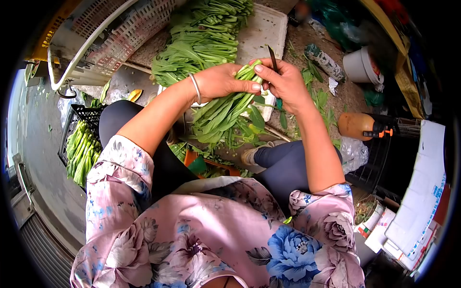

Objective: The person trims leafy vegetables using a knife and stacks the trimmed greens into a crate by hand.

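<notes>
My left hand (222,84), with a bangle at the wrist, is closed around a bunch of leafy green stems (225,115). The leaves hang down toward my knees, and the cut ends point up to the right. In my right hand (287,87) is a small knife (272,58); its dark blade sticks up past the fingers and a teal end shows below them. My right thumb and fingertips touch the stem ends. Behind my hands, a large heap of the same greens (204,45) lies on a white board (269,29).
At left, a black crate (72,114) holds more bunches, below a white plastic basket (120,41). To the right stand a grey bucket (359,65) and an orange-brown container (354,126). Loose leaves (321,101) litter the ground.
</notes>
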Demonstrator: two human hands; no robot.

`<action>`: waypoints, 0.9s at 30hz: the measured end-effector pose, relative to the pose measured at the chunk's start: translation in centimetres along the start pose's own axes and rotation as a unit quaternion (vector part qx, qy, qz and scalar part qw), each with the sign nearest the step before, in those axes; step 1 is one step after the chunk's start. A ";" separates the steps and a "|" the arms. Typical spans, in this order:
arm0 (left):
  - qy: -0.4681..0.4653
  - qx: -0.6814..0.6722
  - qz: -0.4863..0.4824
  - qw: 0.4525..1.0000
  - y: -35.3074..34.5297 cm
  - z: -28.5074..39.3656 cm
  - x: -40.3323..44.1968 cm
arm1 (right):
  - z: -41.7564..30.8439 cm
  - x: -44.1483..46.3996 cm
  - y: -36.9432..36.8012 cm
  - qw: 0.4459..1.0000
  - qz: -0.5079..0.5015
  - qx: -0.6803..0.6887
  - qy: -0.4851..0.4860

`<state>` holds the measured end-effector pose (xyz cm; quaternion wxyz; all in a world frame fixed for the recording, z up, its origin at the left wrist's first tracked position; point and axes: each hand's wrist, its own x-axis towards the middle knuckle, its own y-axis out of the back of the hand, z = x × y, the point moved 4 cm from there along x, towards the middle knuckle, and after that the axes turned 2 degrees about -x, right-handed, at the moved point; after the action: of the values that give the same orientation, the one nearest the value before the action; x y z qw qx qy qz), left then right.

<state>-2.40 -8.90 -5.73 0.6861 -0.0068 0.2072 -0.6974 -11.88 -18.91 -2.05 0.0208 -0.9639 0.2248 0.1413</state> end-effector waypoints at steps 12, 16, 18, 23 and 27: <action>0.072 -0.165 0.090 0.980 0.6 0.5 -1.1 | 0.8 0.5 0.9 1.000 -0.004 -0.012 -0.023; 0.086 -0.186 0.101 0.974 0.7 0.2 -1.1 | 1.2 0.5 0.5 0.999 0.015 -0.037 -0.020; 0.085 -0.183 0.099 0.974 0.7 0.1 -1.1 | 0.4 0.3 0.2 1.000 -0.001 -0.015 0.012; 0.088 -0.185 0.093 0.974 0.9 -0.5 -0.7 | 1.0 0.4 0.5 1.000 -0.008 -0.021 -0.021; 0.111 -0.232 0.063 0.964 1.2 -1.0 -0.4 | 1.2 0.5 0.6 0.999 -0.004 0.004 -0.033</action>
<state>-1.49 -8.17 -6.94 0.6811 -0.0747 0.4382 -0.5818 -12.04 -19.55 -3.28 0.0328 -0.9596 0.2203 0.1717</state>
